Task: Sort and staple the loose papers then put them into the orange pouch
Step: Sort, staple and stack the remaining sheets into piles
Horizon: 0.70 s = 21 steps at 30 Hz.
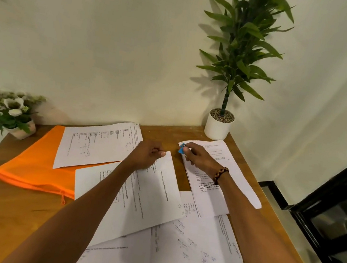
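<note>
Table [191,137]: wooden top, its far right corner set against the meeting of two pale walls.
Papers at the near edge [186,251]: printed sheets spread flat toward your near right, the lowest layer of the pile.
Orange pouch [33,164]: it lies flat on the left half of the tabletop, with its zipper pull hanging toward the near edge.
Sheet on the pouch [96,146]: it rests along the far edge, its left part overlapping the pouch.
Middle sheet [142,197]: it lies at an angle across the centre, on top of the papers at the near edge.
Right sheets [233,171]: a small stack runs from near the far right corner toward the right edge, under your right wrist.
Tall plant [218,126]: in a white pot at the far right corner.
Flowers [9,109]: white blooms in a small pot at the far left corner.
Left hand [148,154]: your curled fingers and thumb pinch the far corner of the middle sheet.
Right hand [198,156]: your fingers curl around a small blue stapler [181,149], held at the far corner of the right sheets.
Bracelet [220,175]: beaded, on your right wrist.
</note>
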Tool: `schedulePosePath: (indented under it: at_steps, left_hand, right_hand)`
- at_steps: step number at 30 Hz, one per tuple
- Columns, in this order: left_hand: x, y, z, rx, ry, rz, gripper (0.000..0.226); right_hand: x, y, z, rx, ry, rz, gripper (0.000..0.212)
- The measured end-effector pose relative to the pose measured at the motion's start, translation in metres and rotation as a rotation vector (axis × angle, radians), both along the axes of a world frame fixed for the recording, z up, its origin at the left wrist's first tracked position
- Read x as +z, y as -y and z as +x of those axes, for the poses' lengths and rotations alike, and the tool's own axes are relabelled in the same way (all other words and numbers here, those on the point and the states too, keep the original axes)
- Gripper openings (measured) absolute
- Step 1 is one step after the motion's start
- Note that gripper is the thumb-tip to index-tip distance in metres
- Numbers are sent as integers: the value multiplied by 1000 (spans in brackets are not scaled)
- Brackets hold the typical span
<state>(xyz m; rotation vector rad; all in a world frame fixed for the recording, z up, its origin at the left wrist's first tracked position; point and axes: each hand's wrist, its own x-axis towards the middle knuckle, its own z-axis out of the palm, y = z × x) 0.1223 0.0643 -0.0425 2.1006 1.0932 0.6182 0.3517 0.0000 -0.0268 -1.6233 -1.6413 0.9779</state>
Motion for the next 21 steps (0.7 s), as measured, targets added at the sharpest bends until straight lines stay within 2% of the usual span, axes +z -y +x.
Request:
schedulePosePath:
  at_steps: [4, 7, 13, 14, 18, 21]
  left_hand:
    - [3, 2, -4, -9, -3, 1, 22]
    - [4, 1, -8, -18, -7, -9, 21]
    - [8, 4, -12, -33, -57, -14, 18]
    - [8, 5, -12, -32, -63, -16, 18]
    - [9, 7, -14, -59, -75, -4, 24]
    - [11, 8, -15, -100, -103, 26, 36]
  right_hand:
    - [-6, 1, -11, 64, 80, 40, 27]
    - [-9, 4, -18, 62, 143, 72, 30]
    - [-2, 8, -26, 41, 88, -21, 60]
    - [-2, 8, -24, 47, 83, -42, 60]
    - [-1, 6, -17, 125, -30, -53, 29]
    - [5, 3, -10, 185, -87, -50, 26]
